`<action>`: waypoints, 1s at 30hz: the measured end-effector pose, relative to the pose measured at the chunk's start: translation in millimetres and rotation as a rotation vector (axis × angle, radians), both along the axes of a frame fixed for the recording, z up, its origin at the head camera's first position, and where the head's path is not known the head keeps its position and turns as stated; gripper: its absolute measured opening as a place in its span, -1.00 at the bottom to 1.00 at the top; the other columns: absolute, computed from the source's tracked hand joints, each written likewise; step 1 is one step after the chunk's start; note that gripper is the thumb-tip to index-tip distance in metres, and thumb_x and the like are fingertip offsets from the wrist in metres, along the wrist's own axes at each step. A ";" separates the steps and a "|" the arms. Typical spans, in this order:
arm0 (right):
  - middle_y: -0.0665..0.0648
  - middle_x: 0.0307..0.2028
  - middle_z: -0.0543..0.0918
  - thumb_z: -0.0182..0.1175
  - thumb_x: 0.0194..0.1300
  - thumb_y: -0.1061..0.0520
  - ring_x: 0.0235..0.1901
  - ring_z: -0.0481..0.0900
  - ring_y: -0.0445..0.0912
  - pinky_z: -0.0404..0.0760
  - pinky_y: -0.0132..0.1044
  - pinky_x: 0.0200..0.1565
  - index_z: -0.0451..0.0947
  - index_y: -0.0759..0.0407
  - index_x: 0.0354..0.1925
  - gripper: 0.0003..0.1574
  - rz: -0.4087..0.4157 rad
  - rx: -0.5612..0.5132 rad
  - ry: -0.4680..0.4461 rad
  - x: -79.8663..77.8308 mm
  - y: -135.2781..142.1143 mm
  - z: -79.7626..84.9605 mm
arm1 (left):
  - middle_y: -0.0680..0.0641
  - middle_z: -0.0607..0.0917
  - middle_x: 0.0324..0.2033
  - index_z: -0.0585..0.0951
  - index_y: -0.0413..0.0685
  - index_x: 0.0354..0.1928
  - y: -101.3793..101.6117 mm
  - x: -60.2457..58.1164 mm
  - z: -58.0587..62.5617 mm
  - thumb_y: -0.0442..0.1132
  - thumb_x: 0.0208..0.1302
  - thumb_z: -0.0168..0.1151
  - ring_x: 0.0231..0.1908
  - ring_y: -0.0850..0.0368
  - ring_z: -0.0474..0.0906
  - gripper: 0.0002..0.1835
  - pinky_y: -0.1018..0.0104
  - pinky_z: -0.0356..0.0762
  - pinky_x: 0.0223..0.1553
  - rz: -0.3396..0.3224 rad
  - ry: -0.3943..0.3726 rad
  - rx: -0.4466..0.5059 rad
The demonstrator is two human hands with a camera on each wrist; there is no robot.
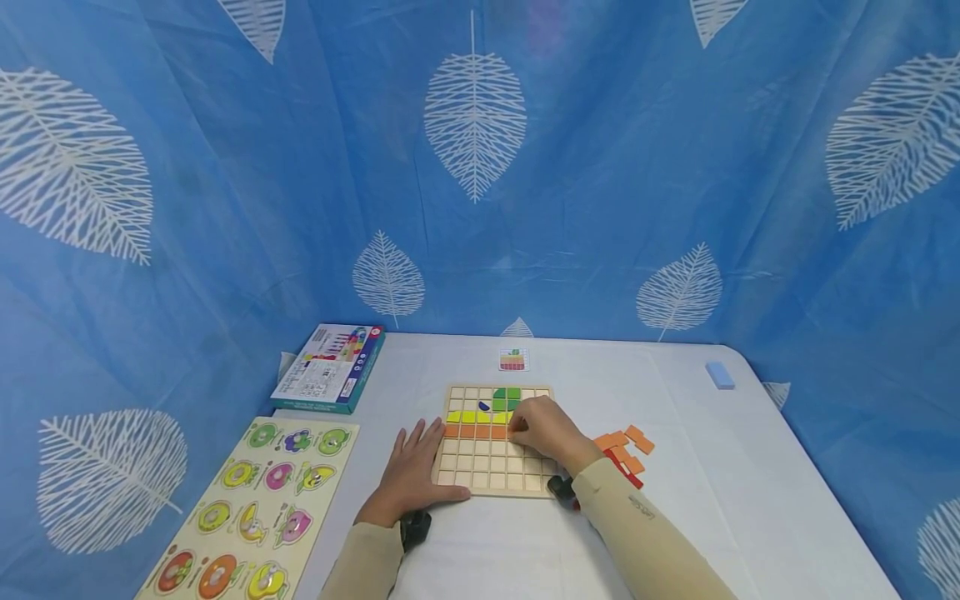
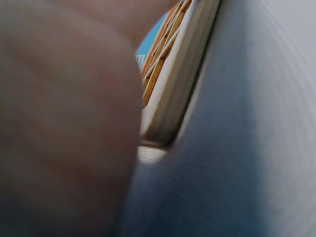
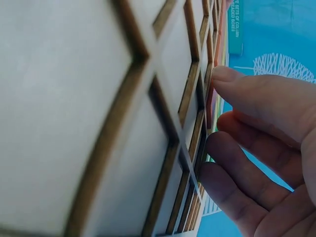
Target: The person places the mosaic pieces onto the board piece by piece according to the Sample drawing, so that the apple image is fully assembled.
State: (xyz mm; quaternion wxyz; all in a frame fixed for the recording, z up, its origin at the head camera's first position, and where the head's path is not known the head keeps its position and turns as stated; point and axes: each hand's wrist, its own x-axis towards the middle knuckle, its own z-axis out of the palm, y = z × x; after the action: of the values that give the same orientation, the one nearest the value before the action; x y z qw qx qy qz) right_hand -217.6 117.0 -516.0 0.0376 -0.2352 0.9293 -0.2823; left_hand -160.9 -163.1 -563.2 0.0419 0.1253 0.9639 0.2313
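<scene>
A wooden grid board [image 1: 491,482] lies flat on the table, with green, blue and yellow pieces in its upper part and a row of orange tiles [image 1: 476,432] below them. My left hand [image 1: 411,473] rests at the board's left side, fingers spread, the thumb along its near left corner. In the left wrist view the board's edge [image 2: 180,79] shows beside the blurred palm. Over the right end of the orange row, my right hand [image 1: 551,429] pinches an orange tile [image 3: 213,101] between thumb and fingers, down at the grid; the fingers hide most of that tile.
Loose orange tiles [image 1: 636,439] and red tiles [image 1: 630,475] lie right of the board, partly behind my right forearm. A pattern card [image 1: 513,359] lies beyond it. At left are a puzzle board [image 1: 300,500] and a box [image 1: 330,367]; a blue block [image 1: 720,375] sits far right.
</scene>
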 end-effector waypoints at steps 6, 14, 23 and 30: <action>-0.06 -0.31 0.74 0.59 0.21 0.20 -0.32 0.67 -0.20 0.73 -0.22 -0.22 0.82 0.13 -0.23 -0.85 -0.029 -0.032 0.009 -0.2 15.9 -0.9 | -0.11 0.23 0.60 0.24 -0.08 0.64 1.7 -0.2 -0.5 0.63 -0.22 0.45 0.61 -0.17 -0.09 0.44 -0.21 -0.33 0.55 -0.008 0.001 -0.004; 0.00 -0.25 0.73 0.49 0.32 0.20 -0.26 0.64 -0.13 0.73 -0.13 -0.14 0.83 0.16 -0.18 -0.90 -0.177 -0.012 -0.017 -6.4 62.2 6.3 | -0.09 0.23 0.60 0.24 -0.07 0.64 1.5 -0.6 0.1 0.65 -0.23 0.42 0.61 -0.16 -0.09 0.45 -0.21 -0.33 0.55 -0.008 0.006 -0.006; 0.13 -0.11 0.73 0.48 0.31 0.21 -0.08 0.63 0.06 0.74 0.01 0.00 0.76 0.20 -0.03 -0.74 -0.299 0.000 -0.171 -10.0 123.6 5.4 | -0.10 0.23 0.60 0.24 -0.08 0.64 1.1 -0.5 2.4 0.64 -0.22 0.44 0.61 -0.18 -0.08 0.45 -0.22 -0.32 0.55 -0.006 0.009 -0.008; 0.11 -0.06 0.70 0.53 0.17 0.29 -0.06 0.61 0.07 0.75 -0.02 -0.03 0.76 0.14 -0.06 -0.66 -0.251 0.004 -0.234 -1.2 145.1 -3.7 | -0.12 0.23 0.60 0.25 -0.10 0.63 0.2 1.0 3.7 0.63 -0.21 0.45 0.61 -0.19 -0.08 0.44 -0.23 -0.30 0.55 -0.010 0.009 -0.002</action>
State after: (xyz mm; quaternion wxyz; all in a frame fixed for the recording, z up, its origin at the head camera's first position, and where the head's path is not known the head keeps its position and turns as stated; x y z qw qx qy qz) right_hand -218.7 262.2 -519.7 0.1102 -0.0827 0.9412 -0.3085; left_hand -159.9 -162.9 -559.5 0.0387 0.1312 0.9637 0.2293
